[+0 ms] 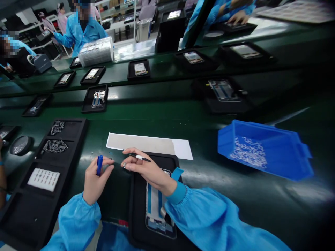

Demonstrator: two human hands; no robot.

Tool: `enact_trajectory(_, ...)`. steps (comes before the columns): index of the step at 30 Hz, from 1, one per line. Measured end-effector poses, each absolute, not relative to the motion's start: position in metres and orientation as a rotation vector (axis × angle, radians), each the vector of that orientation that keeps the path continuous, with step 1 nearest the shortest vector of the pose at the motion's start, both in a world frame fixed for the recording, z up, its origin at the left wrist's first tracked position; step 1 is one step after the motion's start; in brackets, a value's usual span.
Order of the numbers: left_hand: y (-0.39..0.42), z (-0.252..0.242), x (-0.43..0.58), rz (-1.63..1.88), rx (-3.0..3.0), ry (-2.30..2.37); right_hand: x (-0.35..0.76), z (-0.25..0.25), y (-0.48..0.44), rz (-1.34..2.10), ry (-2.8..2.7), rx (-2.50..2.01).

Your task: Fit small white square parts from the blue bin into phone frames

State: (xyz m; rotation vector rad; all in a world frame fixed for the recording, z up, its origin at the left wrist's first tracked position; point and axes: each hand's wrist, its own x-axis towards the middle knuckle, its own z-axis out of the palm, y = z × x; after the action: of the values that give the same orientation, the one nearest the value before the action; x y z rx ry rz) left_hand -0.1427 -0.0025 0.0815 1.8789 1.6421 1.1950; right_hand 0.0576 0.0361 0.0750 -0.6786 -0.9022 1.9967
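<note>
The phone frame (156, 212) lay partly hidden under the right hand (148, 170) and its blue sleeve (209, 219). The tiny part (124, 165) at that hand's fingertips and the loose pieces (248, 153) in the blue plastic bin (227, 141) were too small to identify.

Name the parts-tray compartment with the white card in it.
The third compartment down of the black tray, holding the white card; the two above hold loose small metal parts.

Walls: pale grey wall (42, 7), only at the far upper left.
Floor: pale grey floor (92, 240), a narrow strip low in view.
Furniture: long parallel dark green conveyor belts (167, 101); white metal shelving (28, 31) beyond; stainless steel canister (143, 30) and black cabinet (170, 31) behind the far belt.
Light: bright, even overhead lighting, with white glare streaks along the belts.
</note>
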Motion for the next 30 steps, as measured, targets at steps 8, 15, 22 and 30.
enact_trajectory(8, 0.005, 0.095, -0.127, 1.220, 1.806, 1.535, 0.055, 0.072, 0.035, 2.107, -0.763, -0.650)
enact_trajectory(15, 0.010, 0.097, -0.120, 1.168, 1.725, 1.476, 0.055, 0.071, 0.035, 2.127, -0.725, -0.631)
enact_trajectory(22, 0.012, 0.097, -0.118, 1.161, 1.647, 1.427, 0.055, 0.068, 0.036, 2.146, -0.740, -0.667)
enact_trajectory(30, 0.013, 0.096, -0.117, 1.134, 1.592, 1.383, 0.056, 0.072, 0.036, 2.152, -0.786, -0.684)
